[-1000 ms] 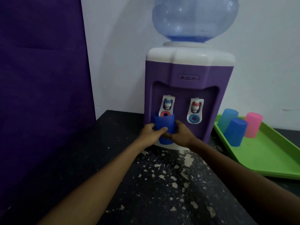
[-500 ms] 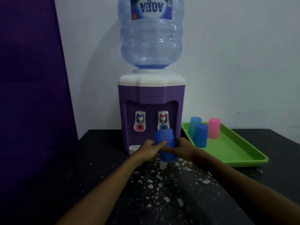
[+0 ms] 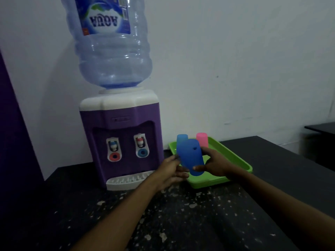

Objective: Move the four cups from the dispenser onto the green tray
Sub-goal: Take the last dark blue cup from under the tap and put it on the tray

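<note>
2 hands carry a dark blue cup [image 3: 190, 156] above the near-left part of the green tray [image 3: 233, 156].

The left hand [image 3: 171, 171] holds the cup's left side with its fingers curled toward it, and the right hand [image 3: 213, 163] grips the right side, thumb across the lower front; the cup is upside down, tilted with its closed end up and to the left, clear of the tray floor. Behind it on the tray stand 2 more inverted cups, a light blue cup [image 3: 181, 139] and a pink cup [image 3: 201, 138], side by side near the far-left corner; whether another cup stands behind the held one is hidden. The purple dispenser [image 3: 119, 140] sits just left of the tray on the speckled black table [image 3: 181, 214], its white drip grille [image 3: 126, 179] bare, a large water bottle [image 3: 110, 42] on top.
</note>
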